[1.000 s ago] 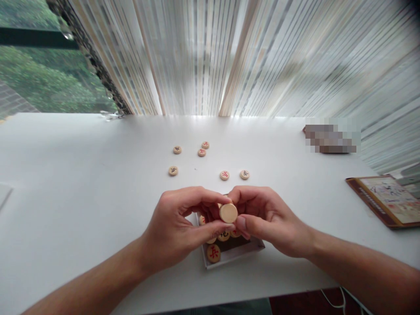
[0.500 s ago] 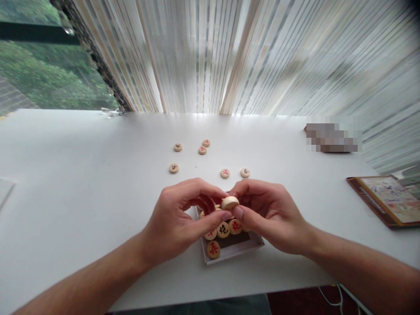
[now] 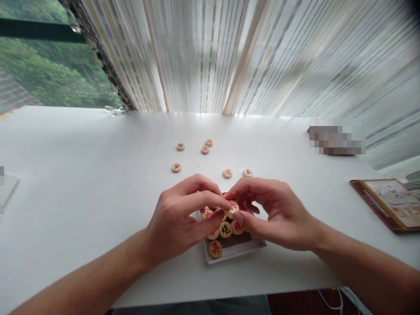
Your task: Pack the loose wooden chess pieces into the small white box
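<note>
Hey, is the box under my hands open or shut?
Open: the box shows its dark bottom and round pieces inside, with no lid covering the part in view.

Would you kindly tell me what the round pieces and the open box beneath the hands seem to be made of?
The round pieces look like smooth, matte wood, judging by their pale tan colour, though plastic is possible. The open box seems matte cardboard, from its thin, whitish walls.
</note>
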`<state>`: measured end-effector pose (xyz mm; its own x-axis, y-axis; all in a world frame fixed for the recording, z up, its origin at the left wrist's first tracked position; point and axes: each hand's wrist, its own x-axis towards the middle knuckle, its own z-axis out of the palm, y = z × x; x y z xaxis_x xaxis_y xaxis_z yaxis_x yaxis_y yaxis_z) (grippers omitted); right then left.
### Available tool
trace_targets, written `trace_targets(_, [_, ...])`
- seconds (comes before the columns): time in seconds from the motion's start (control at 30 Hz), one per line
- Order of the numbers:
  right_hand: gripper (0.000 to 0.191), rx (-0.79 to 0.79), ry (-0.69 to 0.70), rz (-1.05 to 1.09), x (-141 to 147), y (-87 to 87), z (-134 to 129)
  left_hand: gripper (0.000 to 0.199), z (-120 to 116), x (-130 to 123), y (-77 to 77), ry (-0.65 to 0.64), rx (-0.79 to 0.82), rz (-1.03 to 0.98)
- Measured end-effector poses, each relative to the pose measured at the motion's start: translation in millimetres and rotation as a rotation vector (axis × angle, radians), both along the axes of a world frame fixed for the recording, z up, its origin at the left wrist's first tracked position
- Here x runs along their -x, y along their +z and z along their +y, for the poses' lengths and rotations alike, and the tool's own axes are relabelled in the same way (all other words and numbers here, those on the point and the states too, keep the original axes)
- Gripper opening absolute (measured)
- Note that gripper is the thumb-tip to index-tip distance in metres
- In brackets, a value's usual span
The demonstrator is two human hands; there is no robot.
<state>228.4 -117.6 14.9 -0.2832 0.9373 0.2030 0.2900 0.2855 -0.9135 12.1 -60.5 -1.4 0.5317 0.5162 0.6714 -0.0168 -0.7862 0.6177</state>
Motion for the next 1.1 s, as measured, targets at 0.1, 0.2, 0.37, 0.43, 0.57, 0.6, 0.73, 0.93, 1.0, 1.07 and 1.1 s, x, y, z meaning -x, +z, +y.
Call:
trace_targets(0.1, [0.011,0.008,0.041,-0.05,-3.5,2.6,1.9,0.02,0.6,0.2,-1.0,-0.018,-0.025,0.018])
trace_targets(0.2, [0.008,0.032,0.068,-0.062,-5.6,3.5,3.2,0.019,0.6,-0.9,-2.4,-0.041,-0.035,0.03])
trace_targets(0.37, [0.005,-0.028,0.048,-0.128,-6.4,2.3,2.0,0.03,1.5,-1.6,-2.2,0.036,-0.008,0.015])
trace_targets(0.43, [0.009,-0.096,0.069,-0.201,-5.1,1.9,-0.2,0.031,2.5,-1.1,-1.1,0.097,-0.006,0.006])
trace_targets(0.57, [0.014,-0.214,0.178,-0.306,1.8,0.9,-5.4,0.03,3.6,-0.9,0.1,0.146,-0.009,-0.003])
trace_targets(0.6, [0.014,-0.229,0.21,-0.314,4.1,0.5,-6.6,0.029,3.4,-1.1,0.0,0.143,-0.008,-0.004])
trace_targets(0.73, [0.015,-0.258,0.324,-0.314,11.5,-0.2,-10.0,0.027,1.8,-1.9,-1.2,0.129,-0.015,-0.01])
trace_targets(0.93, [0.016,-0.309,0.348,-0.408,14.4,-0.8,-12.9,0.026,1.4,-0.7,-2.3,0.129,-0.02,-0.01])
trace_targets(1.0, [0.015,-0.312,0.351,-0.428,14.8,-2.3,-13.6,0.027,1.8,-0.6,-2.8,0.127,-0.017,-0.005])
trace_targets(1.07, [0.013,-0.311,0.356,-0.438,15.1,-4.2,-14.3,0.028,2.2,-0.9,-3.1,0.127,-0.014,-0.001])
trace_targets(1.1, [0.012,-0.312,0.357,-0.441,15.1,-5.1,-14.5,0.028,2.2,-1.1,-3.3,0.128,-0.014,0.0])
